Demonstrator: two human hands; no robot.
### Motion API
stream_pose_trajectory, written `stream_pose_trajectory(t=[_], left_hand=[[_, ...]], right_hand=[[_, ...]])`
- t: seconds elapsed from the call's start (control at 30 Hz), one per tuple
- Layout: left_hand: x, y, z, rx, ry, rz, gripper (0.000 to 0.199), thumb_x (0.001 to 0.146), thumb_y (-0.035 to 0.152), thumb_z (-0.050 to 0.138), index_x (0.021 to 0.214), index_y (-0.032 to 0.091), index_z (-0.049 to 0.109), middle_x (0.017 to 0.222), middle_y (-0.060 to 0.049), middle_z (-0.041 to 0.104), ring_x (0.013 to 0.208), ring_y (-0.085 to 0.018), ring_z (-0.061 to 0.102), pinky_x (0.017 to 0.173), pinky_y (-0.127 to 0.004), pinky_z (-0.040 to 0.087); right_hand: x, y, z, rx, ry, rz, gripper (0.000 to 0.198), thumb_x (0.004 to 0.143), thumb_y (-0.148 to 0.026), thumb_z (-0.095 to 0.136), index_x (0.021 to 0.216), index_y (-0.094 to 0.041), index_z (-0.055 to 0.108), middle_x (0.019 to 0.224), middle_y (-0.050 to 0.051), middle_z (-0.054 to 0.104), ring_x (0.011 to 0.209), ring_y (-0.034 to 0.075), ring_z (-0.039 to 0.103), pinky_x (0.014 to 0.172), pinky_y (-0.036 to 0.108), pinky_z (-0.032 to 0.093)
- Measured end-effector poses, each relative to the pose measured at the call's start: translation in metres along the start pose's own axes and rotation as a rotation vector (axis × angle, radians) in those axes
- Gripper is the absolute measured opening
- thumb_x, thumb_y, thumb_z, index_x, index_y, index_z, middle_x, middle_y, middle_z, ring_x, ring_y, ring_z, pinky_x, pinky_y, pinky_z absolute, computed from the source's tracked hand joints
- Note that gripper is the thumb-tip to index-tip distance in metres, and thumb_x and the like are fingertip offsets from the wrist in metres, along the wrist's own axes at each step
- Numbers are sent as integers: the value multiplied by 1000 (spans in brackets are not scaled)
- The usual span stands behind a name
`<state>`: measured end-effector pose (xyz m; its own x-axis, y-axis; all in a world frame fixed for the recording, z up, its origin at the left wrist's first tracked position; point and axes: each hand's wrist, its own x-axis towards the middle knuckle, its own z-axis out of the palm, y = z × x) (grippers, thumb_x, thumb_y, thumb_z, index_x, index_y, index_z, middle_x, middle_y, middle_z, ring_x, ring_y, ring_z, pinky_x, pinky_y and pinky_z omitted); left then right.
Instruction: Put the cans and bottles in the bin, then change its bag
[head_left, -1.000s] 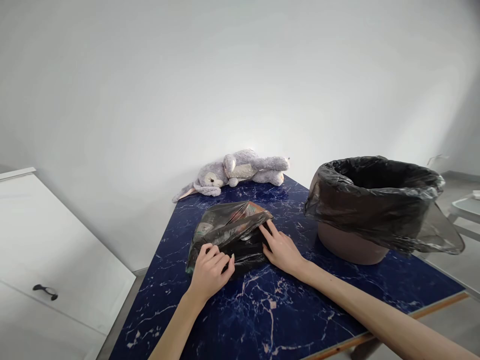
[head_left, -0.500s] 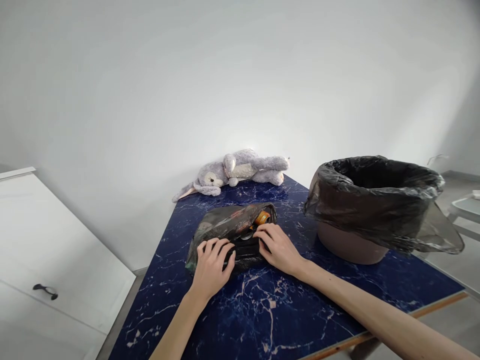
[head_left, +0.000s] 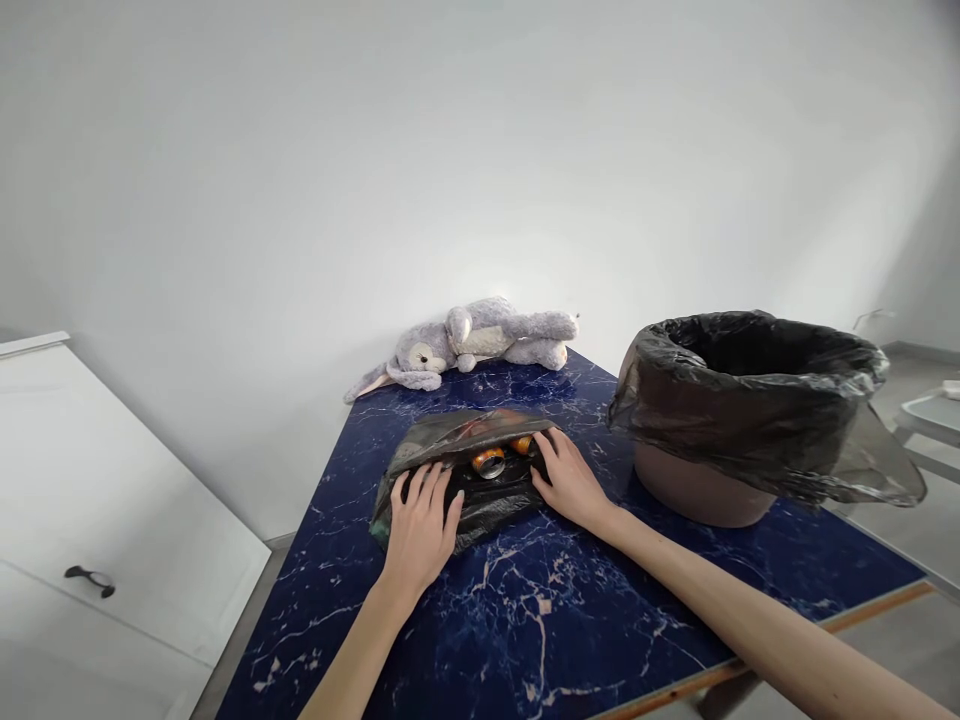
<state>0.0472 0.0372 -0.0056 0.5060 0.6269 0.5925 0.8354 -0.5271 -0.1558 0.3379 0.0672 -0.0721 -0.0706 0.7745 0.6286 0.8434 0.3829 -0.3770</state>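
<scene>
Blue table [head_left: 570, 640]: both hands, left [head_left: 418, 525], right [head_left: 570, 480], flat, open on black bag [head_left: 480, 500].

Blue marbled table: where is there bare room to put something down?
The near strip of the blue marbled table, in front of both hands, is bare, and so is the patch between the grey plush rabbit and the black plastic bag. The right side is crowded by the black-lined brown bin.

Bright, soft daylight from right; faint shadows; sharp focus; wide-angle bending at edges.
</scene>
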Motion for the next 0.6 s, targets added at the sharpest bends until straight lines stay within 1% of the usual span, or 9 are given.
stream_pose_trajectory(t=[0.13, 0.3, 0.4, 0.53, 0.6], left_hand=[[-2, -2, 3, 8, 31, -26, 48, 112, 40, 46, 154, 20, 57, 151, -17, 66, 142, -40, 58, 121, -67, 36], [-1, 0, 2, -10, 34, -3, 51, 111, 39, 48, 158, 19, 52, 156, -18, 61, 145, -41, 56, 121, -69, 37], [-1, 1, 2, -16, 31, 12, 51, 111, 38, 49, 157, 18, 53, 157, -18, 60, 146, -41, 55, 123, -68, 36], [0, 2, 3, -19, 35, 20, 49, 110, 38, 50, 156, 21, 55, 155, -16, 62, 145, -41, 56, 122, -66, 38], [0, 3, 2, -6, 36, 27, 47, 109, 37, 51, 153, 20, 56, 152, -17, 64, 143, -40, 58, 121, -66, 39]], right_hand=[[-1, 5, 5, 23, -34, 35, 67, 100, -27, 54, 162, -16, 32, 160, 27, 41, 151, 43, 43, 118, 64, 46], [0, 2, 2, 81, -87, 27, 67, 99, -28, 58, 161, -19, 34, 161, 24, 41, 153, 40, 41, 120, 61, 44], [1, -5, -4, 131, -124, -9, 67, 98, -27, 59, 160, -21, 36, 159, 21, 44, 151, 37, 43, 120, 57, 46], [1, -15, -13, 211, -192, -91, 61, 98, -27, 59, 156, -21, 41, 150, 17, 55, 140, 33, 54, 115, 50, 51], [0, -19, -16, 249, -224, -139, 61, 98, -26, 59, 157, -21, 41, 148, 17, 58, 136, 31, 57, 115, 50, 52]])
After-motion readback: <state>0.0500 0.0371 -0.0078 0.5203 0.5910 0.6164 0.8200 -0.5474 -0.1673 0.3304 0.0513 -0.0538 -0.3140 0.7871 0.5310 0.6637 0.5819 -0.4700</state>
